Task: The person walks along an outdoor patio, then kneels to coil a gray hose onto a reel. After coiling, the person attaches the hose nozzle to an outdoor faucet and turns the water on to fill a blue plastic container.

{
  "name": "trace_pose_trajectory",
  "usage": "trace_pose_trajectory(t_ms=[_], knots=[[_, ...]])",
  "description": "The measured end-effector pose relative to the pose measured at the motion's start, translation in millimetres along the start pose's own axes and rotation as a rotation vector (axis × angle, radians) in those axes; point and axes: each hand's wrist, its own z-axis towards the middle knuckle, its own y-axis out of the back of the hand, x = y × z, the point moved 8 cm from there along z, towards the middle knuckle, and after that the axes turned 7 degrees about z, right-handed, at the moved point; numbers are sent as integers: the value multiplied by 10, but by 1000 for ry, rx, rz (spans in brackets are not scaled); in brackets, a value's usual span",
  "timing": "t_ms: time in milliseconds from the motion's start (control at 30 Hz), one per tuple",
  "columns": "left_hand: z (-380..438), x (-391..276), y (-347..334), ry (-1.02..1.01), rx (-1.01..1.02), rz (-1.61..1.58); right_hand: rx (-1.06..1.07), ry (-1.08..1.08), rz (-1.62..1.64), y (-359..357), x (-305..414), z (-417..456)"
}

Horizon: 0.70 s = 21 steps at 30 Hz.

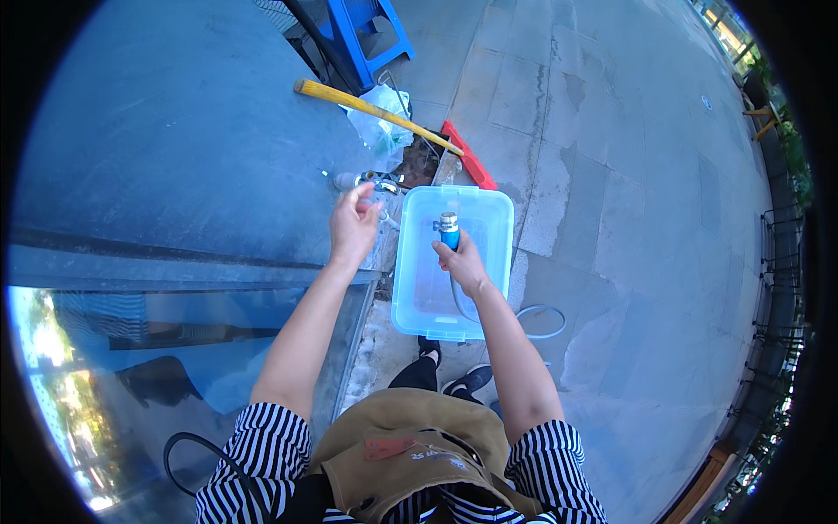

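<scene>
My right hand [461,262] grips the blue-sleeved end of a hose [449,237], which points away from me above a translucent plastic tub [400,288]. A metal coupling [448,219] with a hose clamp tops that end. From below my hand the grey hose runs down and loops on the paving beyond the tub's right side. My left hand [353,226] is raised at the wall tap [383,185], thumb and fingers slightly apart, with nothing visible between them. Whether the fingertips touch the tap cannot be made out. The tub stands on the ground before my feet.
A yellow wooden handle [366,105] with a red head [470,157] leans beyond the tub. Behind it are a plastic bag [386,128] and a blue plastic stool [363,39]. A dark wall [163,144] and glass pane [196,373] flank my left. Paving [609,216] stretches right.
</scene>
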Motion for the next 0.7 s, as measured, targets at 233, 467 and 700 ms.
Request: trace_pose_trajectory(t_ms=[233,467,700], knots=[[609,-239,-66,-429,15,419,43,6,-68,-420,-309,899],[126,395,-180,-140,-223,137,137,69,6,-624,-395,1277],[1,1114,-1018,215,172,-404,148,95,228,-670,-397,1392]])
